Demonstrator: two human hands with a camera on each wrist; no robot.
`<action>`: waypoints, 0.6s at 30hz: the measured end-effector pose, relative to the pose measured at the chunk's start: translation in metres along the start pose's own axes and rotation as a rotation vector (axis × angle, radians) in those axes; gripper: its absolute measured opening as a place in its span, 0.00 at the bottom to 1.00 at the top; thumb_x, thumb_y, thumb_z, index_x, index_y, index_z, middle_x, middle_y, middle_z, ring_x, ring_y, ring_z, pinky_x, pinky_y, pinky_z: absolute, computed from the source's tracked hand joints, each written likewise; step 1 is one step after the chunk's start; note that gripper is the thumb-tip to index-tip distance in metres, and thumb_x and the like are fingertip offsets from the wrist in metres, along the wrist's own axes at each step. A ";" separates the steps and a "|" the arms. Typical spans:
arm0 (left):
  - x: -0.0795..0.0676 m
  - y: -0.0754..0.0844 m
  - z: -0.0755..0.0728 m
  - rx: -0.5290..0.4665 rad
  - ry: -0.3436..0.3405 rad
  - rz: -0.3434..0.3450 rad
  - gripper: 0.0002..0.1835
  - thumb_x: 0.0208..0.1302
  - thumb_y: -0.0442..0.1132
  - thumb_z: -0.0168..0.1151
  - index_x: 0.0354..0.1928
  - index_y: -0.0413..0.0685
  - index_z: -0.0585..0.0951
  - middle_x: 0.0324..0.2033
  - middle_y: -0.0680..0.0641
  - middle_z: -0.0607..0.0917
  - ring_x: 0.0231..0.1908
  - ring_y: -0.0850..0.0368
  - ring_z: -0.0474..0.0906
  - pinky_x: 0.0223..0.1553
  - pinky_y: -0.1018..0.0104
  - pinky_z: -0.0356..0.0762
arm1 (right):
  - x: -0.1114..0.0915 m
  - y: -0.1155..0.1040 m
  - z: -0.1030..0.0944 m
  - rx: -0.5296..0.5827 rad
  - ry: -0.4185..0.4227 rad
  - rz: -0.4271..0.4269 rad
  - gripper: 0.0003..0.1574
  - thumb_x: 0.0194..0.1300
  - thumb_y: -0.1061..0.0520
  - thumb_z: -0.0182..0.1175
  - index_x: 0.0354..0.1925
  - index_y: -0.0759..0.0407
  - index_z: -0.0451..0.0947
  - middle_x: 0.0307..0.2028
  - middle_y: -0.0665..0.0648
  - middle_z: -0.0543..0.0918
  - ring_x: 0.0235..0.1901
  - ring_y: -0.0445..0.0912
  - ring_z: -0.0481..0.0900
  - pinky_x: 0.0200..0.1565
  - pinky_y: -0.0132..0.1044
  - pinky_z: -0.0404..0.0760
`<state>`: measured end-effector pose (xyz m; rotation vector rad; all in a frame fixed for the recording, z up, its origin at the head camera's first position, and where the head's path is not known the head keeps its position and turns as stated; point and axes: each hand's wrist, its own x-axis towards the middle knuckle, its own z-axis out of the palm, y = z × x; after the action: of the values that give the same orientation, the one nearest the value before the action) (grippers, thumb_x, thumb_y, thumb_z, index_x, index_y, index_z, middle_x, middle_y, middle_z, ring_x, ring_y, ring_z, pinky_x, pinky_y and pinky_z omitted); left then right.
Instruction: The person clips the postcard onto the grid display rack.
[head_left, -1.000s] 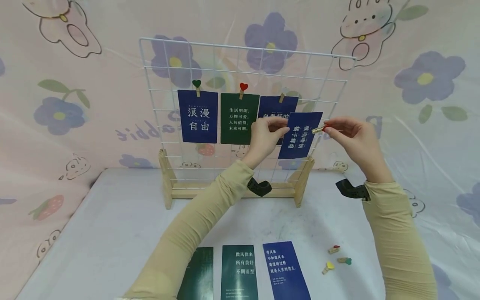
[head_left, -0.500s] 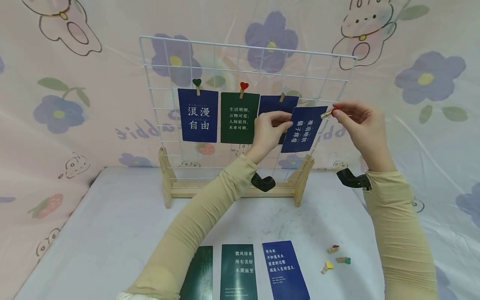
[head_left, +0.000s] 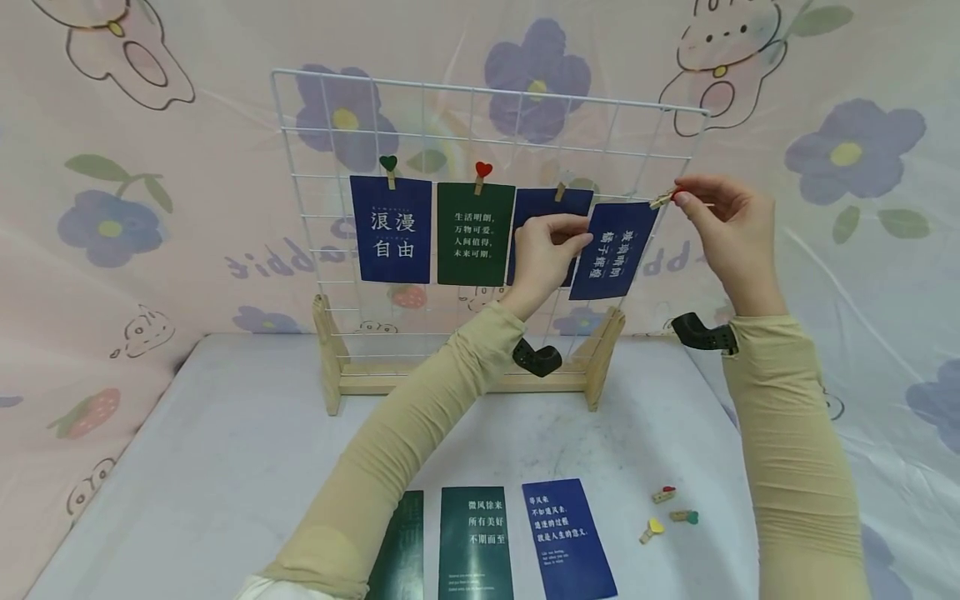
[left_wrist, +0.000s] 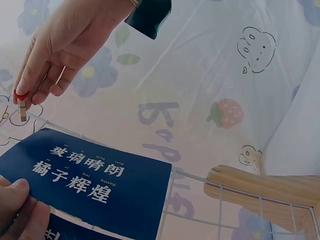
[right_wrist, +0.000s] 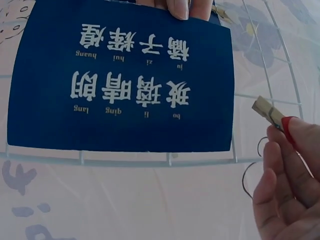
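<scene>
My left hand (head_left: 546,254) pinches the left edge of a blue card (head_left: 613,250) with white characters, held against the right part of a white wire grid rack (head_left: 487,90). Between thumb and finger, my right hand (head_left: 731,229) pinches a small wooden clothespin (right_wrist: 268,111) with a red top, close to the card's upper right corner. In the right wrist view a gap shows between the clothespin and the card. Left of the held card, another blue card (head_left: 551,200) hangs from a clip, partly hidden behind my left hand. A green card (head_left: 476,233) and a blue card (head_left: 392,229) hang further left.
On the table (head_left: 225,467) near me lie a dark green card (head_left: 397,550), a green card (head_left: 476,546) and a blue card (head_left: 568,537). Clothespins with red (head_left: 664,494), green (head_left: 684,517) and yellow (head_left: 651,531) tops lie at right. Wooden feet (head_left: 603,358) support the rack.
My left hand has moved the blue card slightly right and up along the grid. My right hand has risen and shifted right with the clothespin, staying near the card's upper right corner.
</scene>
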<state>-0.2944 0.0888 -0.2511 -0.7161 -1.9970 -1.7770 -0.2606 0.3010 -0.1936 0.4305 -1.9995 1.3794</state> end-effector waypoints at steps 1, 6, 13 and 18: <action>0.000 0.001 0.000 0.002 0.001 0.002 0.11 0.60 0.32 0.66 0.45 0.40 0.85 0.37 0.48 0.86 0.32 0.62 0.81 0.35 0.78 0.78 | 0.001 0.000 0.000 -0.010 0.003 -0.003 0.15 0.61 0.64 0.64 0.46 0.69 0.81 0.36 0.50 0.86 0.37 0.42 0.81 0.42 0.27 0.75; 0.001 0.002 0.000 0.020 0.019 0.000 0.11 0.60 0.32 0.66 0.45 0.40 0.85 0.37 0.48 0.87 0.33 0.63 0.81 0.35 0.78 0.78 | 0.004 0.000 0.001 -0.045 0.013 -0.013 0.15 0.62 0.63 0.64 0.47 0.70 0.81 0.37 0.51 0.85 0.38 0.44 0.81 0.43 0.27 0.75; 0.003 0.005 0.002 0.032 0.034 -0.010 0.11 0.60 0.33 0.66 0.45 0.41 0.85 0.37 0.48 0.87 0.33 0.64 0.81 0.34 0.79 0.78 | 0.008 0.002 0.000 -0.091 0.037 -0.032 0.13 0.63 0.62 0.63 0.46 0.67 0.83 0.37 0.50 0.85 0.38 0.42 0.81 0.42 0.27 0.75; 0.001 0.008 0.004 0.032 0.041 -0.033 0.11 0.60 0.32 0.66 0.45 0.41 0.85 0.38 0.49 0.87 0.33 0.65 0.81 0.34 0.79 0.77 | 0.008 -0.003 0.003 -0.066 0.040 -0.044 0.11 0.63 0.65 0.63 0.44 0.67 0.83 0.35 0.49 0.85 0.36 0.42 0.80 0.40 0.27 0.75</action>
<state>-0.2906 0.0940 -0.2447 -0.6354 -2.0161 -1.7600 -0.2656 0.2977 -0.1866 0.4111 -1.9851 1.2825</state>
